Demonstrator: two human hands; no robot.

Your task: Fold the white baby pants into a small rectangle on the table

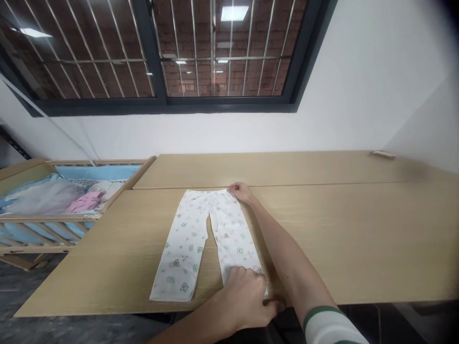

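Note:
A small pair of white baby pants (195,234) with little green and pink prints lies flat on the wooden table (340,239), waistband away from me and legs toward me. My right hand (241,191) reaches across to the far right corner of the waistband and pinches it. My left hand (247,298) is at the near edge of the table, its fingers curled over the hem of the right leg. The left leg lies free and spread out.
A wooden crib (71,210) with blue lining stands at the left against the table, holding pink and white clothes (84,200). A small flat object (383,154) lies at the table's far right corner. A white wall and barred window are behind.

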